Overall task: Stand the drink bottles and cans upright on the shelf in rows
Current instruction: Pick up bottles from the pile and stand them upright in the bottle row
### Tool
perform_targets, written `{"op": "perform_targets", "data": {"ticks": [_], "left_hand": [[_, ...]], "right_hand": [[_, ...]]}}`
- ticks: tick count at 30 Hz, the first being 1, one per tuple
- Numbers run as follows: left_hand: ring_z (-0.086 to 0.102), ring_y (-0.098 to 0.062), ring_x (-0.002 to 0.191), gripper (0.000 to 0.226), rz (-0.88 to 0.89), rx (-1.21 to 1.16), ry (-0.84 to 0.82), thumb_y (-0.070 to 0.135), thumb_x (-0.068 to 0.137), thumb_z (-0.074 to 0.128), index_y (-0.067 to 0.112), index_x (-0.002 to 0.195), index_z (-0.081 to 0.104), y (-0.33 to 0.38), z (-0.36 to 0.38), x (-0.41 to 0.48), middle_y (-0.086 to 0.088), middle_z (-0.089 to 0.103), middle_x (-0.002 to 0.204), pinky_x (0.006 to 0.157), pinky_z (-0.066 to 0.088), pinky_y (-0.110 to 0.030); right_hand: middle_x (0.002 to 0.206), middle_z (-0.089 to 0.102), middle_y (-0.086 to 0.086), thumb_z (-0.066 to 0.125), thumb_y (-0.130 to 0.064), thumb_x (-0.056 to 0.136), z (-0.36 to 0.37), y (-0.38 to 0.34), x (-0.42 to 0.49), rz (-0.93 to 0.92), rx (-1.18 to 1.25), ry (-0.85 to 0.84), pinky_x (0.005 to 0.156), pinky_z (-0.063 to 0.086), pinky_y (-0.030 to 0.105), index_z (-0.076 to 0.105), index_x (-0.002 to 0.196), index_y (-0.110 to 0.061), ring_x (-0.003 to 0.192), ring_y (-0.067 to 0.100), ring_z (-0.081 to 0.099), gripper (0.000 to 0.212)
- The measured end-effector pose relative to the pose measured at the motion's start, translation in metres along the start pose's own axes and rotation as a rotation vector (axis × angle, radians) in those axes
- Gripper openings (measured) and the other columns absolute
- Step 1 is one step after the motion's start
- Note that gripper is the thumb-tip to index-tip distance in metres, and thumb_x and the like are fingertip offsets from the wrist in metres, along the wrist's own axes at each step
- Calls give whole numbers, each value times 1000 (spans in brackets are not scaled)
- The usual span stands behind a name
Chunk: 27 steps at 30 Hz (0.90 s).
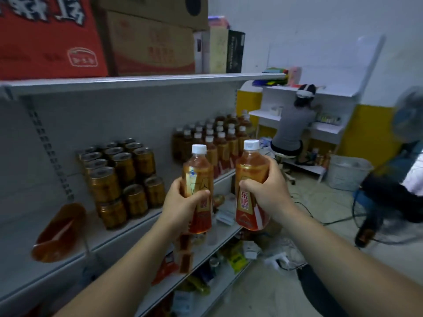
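Observation:
My left hand (183, 205) grips an amber drink bottle (197, 172) with a white cap, held upright in front of the shelf (75, 234). My right hand (266, 191) grips a second amber bottle (251, 170) with a red label, also upright. On the shelf, gold cans (121, 177) stand stacked in two layers at the left. Rows of white-capped amber bottles (217, 138) stand upright further right. One amber bottle (59, 232) lies on its side near the shelf's front left.
Cardboard and red boxes (96, 35) fill the top shelf. Lower shelves hold loose packets (233, 259). A person (293, 126) sits at a white shelf unit at the back. A white basket (348, 170), a fan (409, 115) and cables (320, 216) occupy the floor to the right.

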State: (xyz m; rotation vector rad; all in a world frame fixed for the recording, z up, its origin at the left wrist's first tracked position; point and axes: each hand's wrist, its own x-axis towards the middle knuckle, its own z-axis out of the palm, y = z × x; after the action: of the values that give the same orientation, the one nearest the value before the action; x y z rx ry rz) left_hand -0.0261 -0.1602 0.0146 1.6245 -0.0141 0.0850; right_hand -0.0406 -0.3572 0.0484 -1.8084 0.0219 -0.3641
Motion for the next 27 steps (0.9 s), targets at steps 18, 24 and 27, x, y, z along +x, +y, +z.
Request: {"op": "perform_targets", "data": {"ticks": [18,24,27], "left_hand": [[61,-21,98,49,-138,55,217,11,74,76,27,112,50,-66,12,189,1,64,104,89,49,-39],[61,-23,98,51,-172,71,313,0,71,75,23,109,49,-88,0,224,-1,62,105,86,49,-37],[53,-14,92,52,-158,79,323,3,77,73,25,114,44,-88,3,236,8,54,98,81,42,-30]], "right_hand": [[105,48,-19,81,-22,72,50,73,184,12,-59,-176,84,43,34,34,117,-41,103,14,51,68],[100,44,-23,81,-26,71,84,93,216,-3,-156,-325,83,41,32,33,125,-39,100,13,49,73],[101,45,-22,83,-27,70,93,106,228,0,-148,-383,84,42,33,33,132,-37,104,15,51,80]]}}
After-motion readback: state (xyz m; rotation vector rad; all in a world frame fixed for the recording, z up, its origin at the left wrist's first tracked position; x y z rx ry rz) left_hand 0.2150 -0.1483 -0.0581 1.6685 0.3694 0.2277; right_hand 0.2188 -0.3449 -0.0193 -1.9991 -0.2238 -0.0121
